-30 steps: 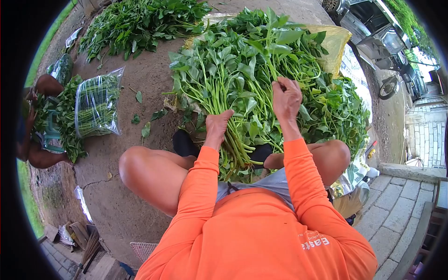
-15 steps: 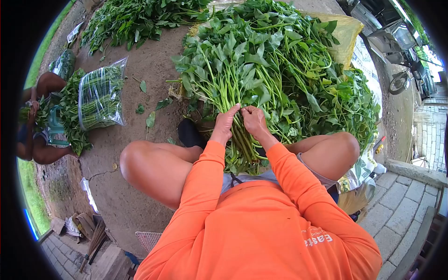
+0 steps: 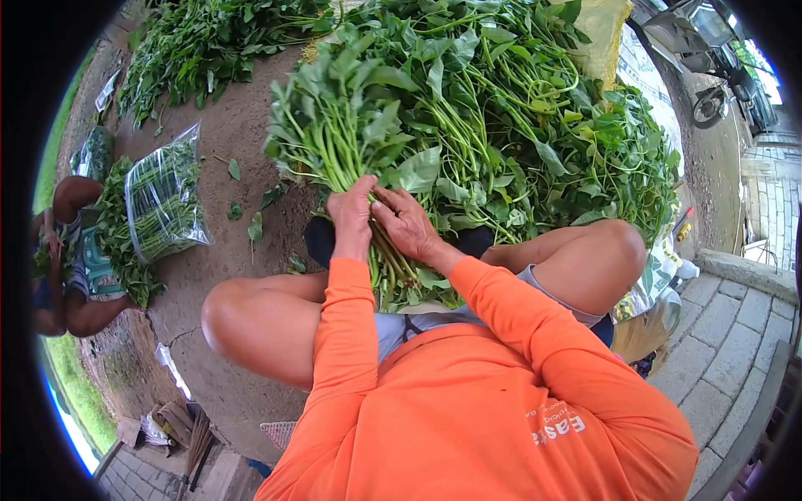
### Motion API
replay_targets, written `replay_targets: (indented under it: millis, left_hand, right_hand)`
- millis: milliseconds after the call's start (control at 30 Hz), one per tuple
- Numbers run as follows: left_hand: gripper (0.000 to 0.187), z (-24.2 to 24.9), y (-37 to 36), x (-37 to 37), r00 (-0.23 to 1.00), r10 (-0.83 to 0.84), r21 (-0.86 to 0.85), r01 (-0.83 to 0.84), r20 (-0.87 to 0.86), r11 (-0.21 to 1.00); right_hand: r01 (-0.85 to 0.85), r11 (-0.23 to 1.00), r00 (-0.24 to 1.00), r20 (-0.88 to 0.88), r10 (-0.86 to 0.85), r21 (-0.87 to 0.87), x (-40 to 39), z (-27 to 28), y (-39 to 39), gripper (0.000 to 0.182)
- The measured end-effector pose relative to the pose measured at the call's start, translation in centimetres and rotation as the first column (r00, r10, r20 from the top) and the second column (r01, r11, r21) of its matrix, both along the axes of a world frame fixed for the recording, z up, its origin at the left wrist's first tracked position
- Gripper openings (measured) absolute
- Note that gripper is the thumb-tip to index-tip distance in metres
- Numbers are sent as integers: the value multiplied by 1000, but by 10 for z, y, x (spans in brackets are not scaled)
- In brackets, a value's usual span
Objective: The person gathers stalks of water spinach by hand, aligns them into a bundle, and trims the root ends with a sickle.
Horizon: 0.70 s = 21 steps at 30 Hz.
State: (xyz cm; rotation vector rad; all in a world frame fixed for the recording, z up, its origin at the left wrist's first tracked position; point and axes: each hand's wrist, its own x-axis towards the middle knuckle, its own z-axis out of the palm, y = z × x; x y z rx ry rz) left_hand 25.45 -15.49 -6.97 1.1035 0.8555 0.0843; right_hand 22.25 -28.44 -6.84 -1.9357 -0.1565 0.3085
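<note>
Green leafy bunch (image 3: 338, 134) is, in the head view, held before the lap, its long axis slanting from leaves ahead-left to stem ends near the lap. The left hand (image 3: 352, 219) is nearer the leaves, fingers closed around the stems; the right hand (image 3: 408, 224) touches them from the right, fingers bent, but whether it grips I cannot tell. Counted: one bunch, one big heap (image 3: 526, 125) beyond, one other heap (image 3: 221, 50) far left.

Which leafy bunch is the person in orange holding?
The bunch gripped by its stems in the left hand, with the right hand against them. The big heap beside it lies loose; the bundle farther left is in clear plastic.
</note>
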Motion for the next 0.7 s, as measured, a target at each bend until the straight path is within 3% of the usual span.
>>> replay_targets:
  millis: [33, 67, 100, 133, 167, 200, 267, 433, 533, 667, 700]
  left_hand:
    - [26, 0, 14, 5, 997, -20, -44, 23, 69, 999]
    - [28, 10, 25, 11, 999, -8, 11, 8, 46, 1000]
    - [23, 25, 33, 13, 998, 4, 36, -7, 66, 999]
    - [22, 8, 46, 15, 992, 8, 59, -16, 128, 998]
    - [22, 12, 51, 15, 994, -11, 65, 4, 110, 998]
    - [22, 17, 54, 14, 995, -33, 71, 26, 93, 997]
    - [23, 17, 50, 18, 992, -12, 79, 2, 122, 997]
    - [26, 27, 27, 20, 995, -31, 51, 26, 97, 998]
    - [30, 17, 22, 21, 998, -59, 66, 57, 32, 996]
    - [27, 15, 18, 24, 992, -123, 50, 122, 18, 991]
    - [26, 19, 17, 24, 993, -117, 55, 116, 10, 992]
  right_hand:
    - [-13, 999, 997, -78, 16, 33, 19, 7, -12, 44]
    - [203, 979, 977, 79, -200, -20, 39, -5, -23, 38]
    - [428, 903, 898, 99, -429, 30, 64, -29, -39, 34]
    - [608, 784, 788, 29, -615, 122, 90, -51, -65, 26]
    - [685, 716, 727, 177, -663, -131, 117, -106, -108, 23]
    - [669, 625, 741, 290, -606, -402, 124, -98, -132, 26]
    - [485, 627, 870, 261, -418, -610, 130, -95, -161, 25]
    - [306, 636, 949, 173, -265, -708, 148, -111, -166, 28]
    - [278, 683, 954, 111, -278, -675, 157, -105, -166, 34]
    - [-30, 725, 986, -139, -91, -688, 180, -61, -172, 39]
    - [6, 753, 990, -105, -99, -658, 186, -54, -173, 38]
